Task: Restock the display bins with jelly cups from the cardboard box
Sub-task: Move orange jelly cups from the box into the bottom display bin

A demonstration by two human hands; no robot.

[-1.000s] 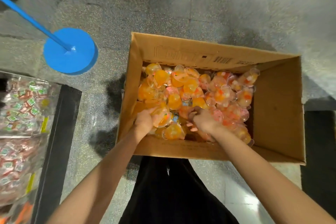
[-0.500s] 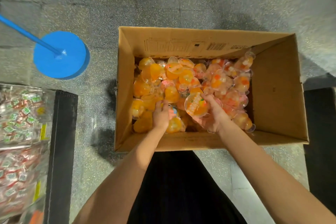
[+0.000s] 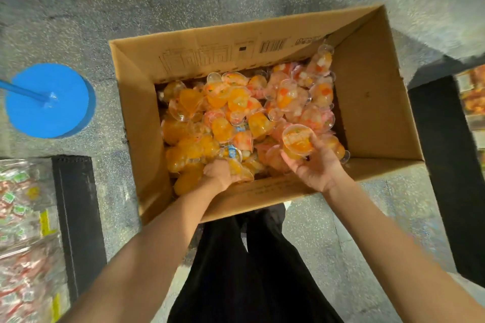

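An open cardboard box (image 3: 372, 102) sits on the floor below me, filled with orange and pink jelly cups (image 3: 236, 110). My right hand (image 3: 315, 168) is palm up over the box's near right part and holds one orange jelly cup (image 3: 298, 140) in its curled fingers. My left hand (image 3: 220, 174) reaches into the near middle of the pile, its fingers wrapped on a jelly cup (image 3: 236, 162) with a blue-marked lid. The fingertips of my left hand are hidden among the cups.
A blue round stand base (image 3: 49, 101) with a blue pole stands on the floor at the left. Display bins of wrapped sweets (image 3: 23, 231) lie at the lower left behind a black edge (image 3: 76, 217). Another dark shelf (image 3: 451, 165) stands at the right.
My right hand has lifted a jelly cup out of the pile and turned palm up. My left hand has stayed in the near part of the pile. The view has tilted.
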